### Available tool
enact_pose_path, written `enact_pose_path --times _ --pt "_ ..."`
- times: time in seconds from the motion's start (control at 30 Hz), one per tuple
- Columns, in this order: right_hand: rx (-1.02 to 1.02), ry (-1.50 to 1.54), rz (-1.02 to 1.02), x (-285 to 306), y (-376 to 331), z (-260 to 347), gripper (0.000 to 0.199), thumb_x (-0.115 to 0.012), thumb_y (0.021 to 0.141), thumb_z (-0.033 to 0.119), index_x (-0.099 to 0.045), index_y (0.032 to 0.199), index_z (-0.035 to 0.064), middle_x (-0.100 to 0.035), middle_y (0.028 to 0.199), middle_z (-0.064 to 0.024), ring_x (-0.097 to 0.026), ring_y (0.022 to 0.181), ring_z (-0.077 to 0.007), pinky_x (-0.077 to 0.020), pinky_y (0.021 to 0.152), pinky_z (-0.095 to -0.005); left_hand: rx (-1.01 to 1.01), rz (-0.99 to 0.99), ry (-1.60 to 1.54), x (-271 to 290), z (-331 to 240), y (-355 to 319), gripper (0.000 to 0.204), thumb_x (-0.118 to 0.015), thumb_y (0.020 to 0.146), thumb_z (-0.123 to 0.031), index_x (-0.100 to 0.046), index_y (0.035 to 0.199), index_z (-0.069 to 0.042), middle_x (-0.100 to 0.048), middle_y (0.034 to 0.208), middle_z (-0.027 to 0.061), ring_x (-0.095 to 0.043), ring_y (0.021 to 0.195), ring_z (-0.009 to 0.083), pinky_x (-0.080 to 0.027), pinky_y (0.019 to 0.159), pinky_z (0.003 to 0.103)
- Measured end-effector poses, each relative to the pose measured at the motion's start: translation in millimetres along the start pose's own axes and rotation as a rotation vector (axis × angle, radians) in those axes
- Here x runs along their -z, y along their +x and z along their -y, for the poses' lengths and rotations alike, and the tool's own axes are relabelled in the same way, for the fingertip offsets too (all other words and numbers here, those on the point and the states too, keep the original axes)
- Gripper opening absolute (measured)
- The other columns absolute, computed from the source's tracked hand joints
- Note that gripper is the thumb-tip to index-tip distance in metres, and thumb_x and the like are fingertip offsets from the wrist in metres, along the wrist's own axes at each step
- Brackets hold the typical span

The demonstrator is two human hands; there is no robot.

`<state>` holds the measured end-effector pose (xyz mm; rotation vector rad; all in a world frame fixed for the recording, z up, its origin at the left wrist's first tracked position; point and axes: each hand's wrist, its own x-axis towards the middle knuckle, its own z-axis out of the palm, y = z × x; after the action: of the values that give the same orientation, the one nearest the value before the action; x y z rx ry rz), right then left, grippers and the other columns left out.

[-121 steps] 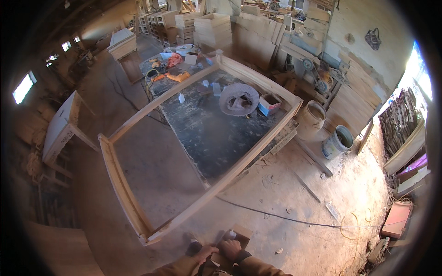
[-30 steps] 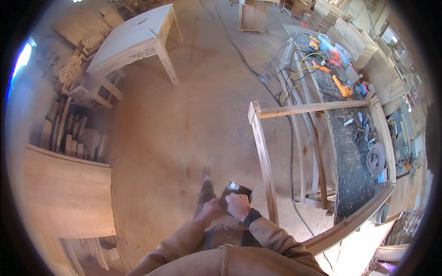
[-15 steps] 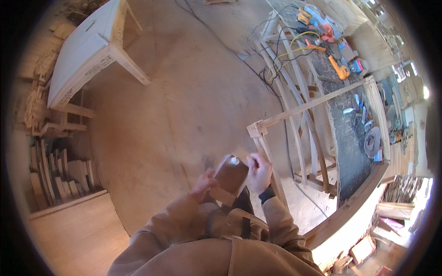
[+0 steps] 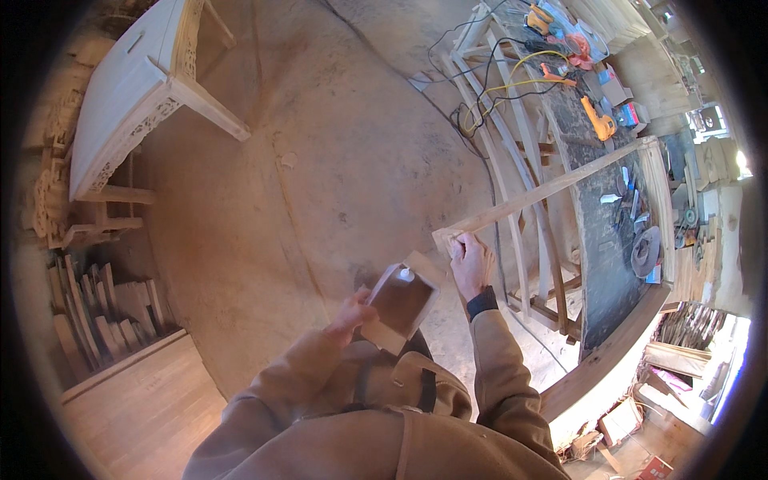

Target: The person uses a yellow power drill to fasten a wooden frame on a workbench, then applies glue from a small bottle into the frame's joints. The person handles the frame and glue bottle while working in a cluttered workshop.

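My left hand (image 4: 350,315) grips a small open cardboard box (image 4: 403,302) by its left side, in front of my body. The box has flaps folded out, a dark brown inside and a small white piece (image 4: 406,274) at its far edge. My right hand (image 4: 474,264) is at the near corner of a bare wooden frame (image 4: 544,189). Its fingers are closed against the corner joint; whatever they may hold is too small to make out.
A dark workbench (image 4: 596,232) on the right carries an orange power tool (image 4: 598,120), cables and a grey cap (image 4: 646,252). A white carved table (image 4: 128,104) stands far left. Wood offcuts (image 4: 108,304) and a pale wooden panel (image 4: 144,392) lie at left. Cables cross the floor.
My right hand has moved from beside the box, up and to the right, onto the frame's corner. The left hand still holds the box. The view has shifted slightly.
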<state>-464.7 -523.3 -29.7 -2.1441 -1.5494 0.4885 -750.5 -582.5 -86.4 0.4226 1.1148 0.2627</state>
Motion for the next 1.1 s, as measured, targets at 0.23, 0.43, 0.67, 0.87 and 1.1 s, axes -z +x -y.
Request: enact_pose_path --times 0.23,0.43,0.67,0.87,1.1 --pt "-0.088 -0.084 0.083 5.5 7.7 3.5 0.015 -0.062 0.090 0.021 -0.067 0.086 0.0076 -0.070 0.086 -0.0188 -0.066 0.083 -0.0413 -0.0484 0.073 -0.0519 0.018 -0.022 -0.059 -7.0 -12.3 7.5 0.077 -0.063 0.070 -0.003 -0.043 0.144 0.003 -0.060 0.118 0.0127 -0.059 0.104 0.0225 -0.046 0.091 0.032" --pt "-0.183 0.090 0.143 -1.1 15.2 -9.7 0.021 -0.069 0.086 0.027 -0.068 0.082 0.0059 -0.071 0.081 -0.0177 -0.068 0.080 -0.0384 -0.0496 0.070 -0.0489 0.027 0.001 -0.046 -9.4 -16.0 6.8 0.081 -0.065 0.067 -0.005 -0.042 0.145 0.003 -0.058 0.119 0.0135 -0.058 0.107 0.0239 -0.046 0.093 0.034" --pt "-0.328 0.485 -0.078 -3.7 10.6 -38.2 0.040 -0.082 0.079 0.032 -0.063 0.092 0.0000 -0.068 0.080 -0.0097 -0.063 0.075 -0.0189 -0.0495 0.070 -0.0336 0.050 0.012 -0.039 -8.2 -14.7 10.0 0.085 -0.067 0.064 -0.006 -0.042 0.145 0.004 -0.056 0.117 0.0140 -0.058 0.107 0.0252 -0.046 0.092 0.035" --pt "-0.299 0.399 -0.033 -26.7 9.2 -58.1 0.048 -0.085 0.078 0.030 -0.059 0.106 0.0010 -0.064 0.094 -0.0109 -0.060 0.087 -0.0200 -0.0496 0.078 -0.0358 0.063 0.001 -0.036 -11.6 -18.7 7.4 0.086 -0.067 0.064 -0.006 -0.041 0.145 0.004 -0.056 0.117 0.0145 -0.058 0.108 0.0259 -0.047 0.093 0.036" --pt "-0.322 0.470 0.006 -38.1 8.4 -67.0 0.048 -0.083 0.078 0.030 -0.058 0.106 0.0008 -0.063 0.097 -0.0119 -0.060 0.091 -0.0218 -0.0496 0.081 -0.0365 0.053 -0.009 -0.038 -10.1 -13.2 10.9 0.083 -0.067 0.066 -0.004 -0.041 0.145 0.004 -0.056 0.121 0.0156 -0.057 0.109 0.0251 -0.047 0.091 0.036"
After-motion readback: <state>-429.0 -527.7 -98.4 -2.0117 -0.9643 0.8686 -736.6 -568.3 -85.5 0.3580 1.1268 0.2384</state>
